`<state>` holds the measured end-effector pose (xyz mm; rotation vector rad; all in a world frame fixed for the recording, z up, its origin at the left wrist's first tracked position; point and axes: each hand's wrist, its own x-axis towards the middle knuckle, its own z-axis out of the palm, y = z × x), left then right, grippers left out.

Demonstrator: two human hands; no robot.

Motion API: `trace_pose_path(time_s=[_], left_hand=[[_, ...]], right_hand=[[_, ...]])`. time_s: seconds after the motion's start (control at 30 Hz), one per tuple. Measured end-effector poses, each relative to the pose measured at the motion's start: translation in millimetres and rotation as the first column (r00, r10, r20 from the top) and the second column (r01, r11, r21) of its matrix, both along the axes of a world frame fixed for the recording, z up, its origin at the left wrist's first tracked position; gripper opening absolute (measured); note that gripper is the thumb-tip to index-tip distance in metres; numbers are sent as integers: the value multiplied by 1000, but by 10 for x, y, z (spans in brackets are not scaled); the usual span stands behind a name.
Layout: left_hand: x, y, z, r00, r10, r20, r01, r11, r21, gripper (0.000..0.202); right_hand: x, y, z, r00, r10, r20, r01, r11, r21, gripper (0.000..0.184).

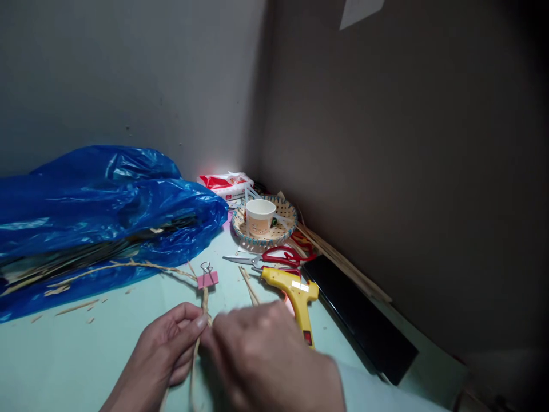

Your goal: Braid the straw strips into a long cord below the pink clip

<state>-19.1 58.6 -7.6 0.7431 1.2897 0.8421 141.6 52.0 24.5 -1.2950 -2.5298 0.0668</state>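
Observation:
A braid of straw-coloured strands (pixel 205 298) runs toward me from a pink binder clip (pixel 208 279), which grips its far end. My left hand (pixel 171 337) pinches the braid between thumb and forefinger just below the clip. Close on its right, my right hand (pixel 266 349) is curled and slightly blurred, its fingertips against the braid; the strand in them is mostly hidden behind the hand. Loose strand ends (pixel 194 372) hang down below my left fingers. Beyond the clip, thin stalks (pixel 141 264) stretch left toward a blue plastic bag.
The blue plastic bag (pixel 107 194) holds dark stalks at left. Red-handled scissors (pixel 278 256), a yellow glue gun (pixel 295 292) and a black flat case (pixel 360 320) lie at right. A paper cup (pixel 260 217) stands in a woven basket (pixel 289 220), near a tissue pack (pixel 225 184) by the walls.

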Motion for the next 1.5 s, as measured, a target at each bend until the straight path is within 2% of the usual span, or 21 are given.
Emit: trace_pose_path(time_s=[0.07, 0.1, 0.13, 0.23, 0.33, 0.47, 0.6, 0.67, 0.77, 0.9, 1.03, 1.2, 1.33, 1.5], left_hand=[[17, 11, 31, 1000, -7, 1, 7, 1000, 2, 38], [23, 17, 42, 1000, -16, 4, 16, 1000, 9, 38], [26, 22, 48, 1000, -22, 10, 22, 1000, 18, 38], [22, 32, 33, 999, -24, 40, 22, 999, 34, 37], [9, 23, 2, 999, -17, 51, 15, 999, 39, 35], [4, 7, -1, 998, -30, 48, 28, 999, 46, 35], [10, 22, 14, 999, -14, 47, 11, 999, 44, 37], [11, 29, 21, 998, -12, 54, 10, 999, 42, 37], [14, 28, 37, 998, -20, 59, 17, 999, 48, 35], [26, 22, 56, 996, -21, 83, 17, 999, 52, 33], [22, 13, 56, 995, -10, 103, 5, 999, 41, 31], [5, 8, 38, 996, -37, 82, 34, 998, 44, 24], [13, 20, 20, 998, -36, 56, 32, 997, 64, 22], [40, 5, 35, 999, -43, 15, 42, 995, 86, 23]], right_hand=[[197, 157, 124, 989, -145, 10, 145, 989, -15, 19], [275, 228, 133, 972, -229, 52, 229, 973, -4, 18], [333, 286, 109, 963, -252, 94, 251, 968, 18, 15], [397, 365, -64, 955, -241, 171, 232, 970, 70, 7], [362, 346, -184, 952, -230, 203, 213, 972, 99, 8], [269, 330, -149, 944, -222, 245, 210, 975, 74, 9], [187, 320, -73, 930, -214, 299, 226, 974, -5, 17], [171, 281, -48, 942, -204, 267, 218, 976, -25, 18], [169, 194, -2, 983, -161, 86, 171, 976, -135, 11], [168, 122, 57, 970, -178, -165, 84, 883, -462, 9], [174, 138, 40, 931, -204, -303, 17, 852, -523, 14], [162, 165, 39, 919, -263, -294, 50, 816, -576, 9], [106, 125, 53, 928, -294, -227, 80, 754, -652, 12], [66, 28, 38, 939, -308, -152, 157, 778, -608, 11]])
